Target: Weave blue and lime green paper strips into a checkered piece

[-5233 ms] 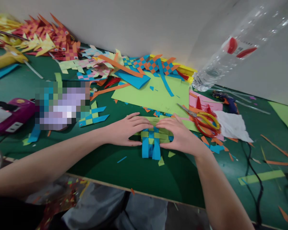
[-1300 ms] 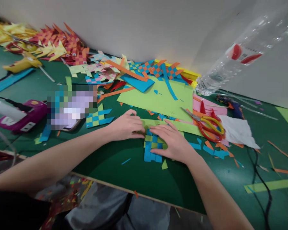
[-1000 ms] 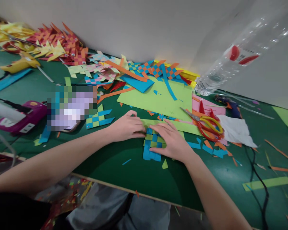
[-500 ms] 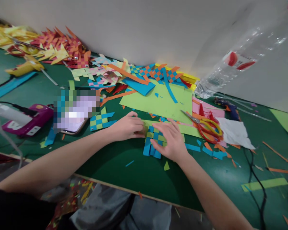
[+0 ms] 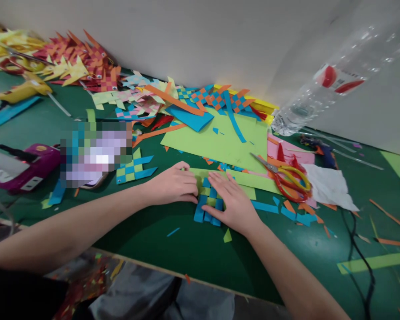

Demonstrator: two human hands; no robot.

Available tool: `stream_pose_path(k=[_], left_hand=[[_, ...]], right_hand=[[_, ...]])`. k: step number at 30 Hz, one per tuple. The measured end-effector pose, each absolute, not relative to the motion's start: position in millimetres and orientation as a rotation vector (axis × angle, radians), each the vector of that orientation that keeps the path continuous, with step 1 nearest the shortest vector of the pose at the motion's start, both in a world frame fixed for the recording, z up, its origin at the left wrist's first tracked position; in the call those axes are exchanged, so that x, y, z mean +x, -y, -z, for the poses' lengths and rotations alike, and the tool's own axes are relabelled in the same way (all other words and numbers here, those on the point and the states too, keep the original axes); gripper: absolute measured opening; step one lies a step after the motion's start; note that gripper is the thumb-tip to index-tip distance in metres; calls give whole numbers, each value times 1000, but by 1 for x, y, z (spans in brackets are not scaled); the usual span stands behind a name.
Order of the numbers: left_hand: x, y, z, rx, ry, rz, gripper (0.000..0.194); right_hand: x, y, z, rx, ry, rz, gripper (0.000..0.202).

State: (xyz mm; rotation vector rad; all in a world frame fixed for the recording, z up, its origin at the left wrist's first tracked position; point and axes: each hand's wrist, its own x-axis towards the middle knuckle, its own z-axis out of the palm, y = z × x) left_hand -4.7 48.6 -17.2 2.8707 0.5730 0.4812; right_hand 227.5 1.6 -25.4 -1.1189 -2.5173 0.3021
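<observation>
A blue and green woven paper piece [image 5: 207, 192] lies on the table in front of me, its loose blue ends toward the near edge. My left hand [image 5: 175, 183] is closed at its left side, fingers curled and thumb pressed in where the green strips come out; the exact grip is partly hidden. My right hand [image 5: 233, 202] lies over the right part of the weave, fingers stretched out and thumb apart, pressing on it. Left of my left hand rests a woven paper fish [image 5: 133, 168] in the same colours. Scissors [image 5: 288, 178] with red and yellow handles lie to the right.
Behind my hands are green paper sheets [image 5: 220, 138]. A phone [image 5: 100, 160], a purple power strip [image 5: 40, 166] and a yellow glue gun [image 5: 23, 89] are at left. A plastic bottle [image 5: 320, 98] stands back right, near a white tissue [image 5: 331, 186]. Paper scraps are scattered about.
My view has shifted slightly. My right hand has slid a little to the left over the weave and lies flatter. The left hand stays at the weave's left edge.
</observation>
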Motion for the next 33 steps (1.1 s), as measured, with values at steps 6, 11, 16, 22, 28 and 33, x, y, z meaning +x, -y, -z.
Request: stream_pose_path(k=[6, 11, 16, 22, 28, 33], left_hand=[[-2, -46, 18, 2884, -579, -520, 25], [-2, -46, 19, 2870, -570, -494, 25], [-4, -46, 18, 2898, -704, -597, 24], [-5, -47, 22, 2925, -903, -618, 21], [-3, -46, 24, 2915, -882, -551, 23], [-3, -45, 22, 2883, -906, -541, 25]], right_hand=[[227, -3, 28, -1125, 2621, -248, 69], [227, -3, 26, -1094, 2646, -260, 69], [232, -3, 20, -1079, 2534, -211, 59], [235, -3, 18, -1167, 2413, -153, 48], [230, 0, 21, -1213, 2571, -187, 58], [231, 0, 19, -1191, 2563, -154, 57]])
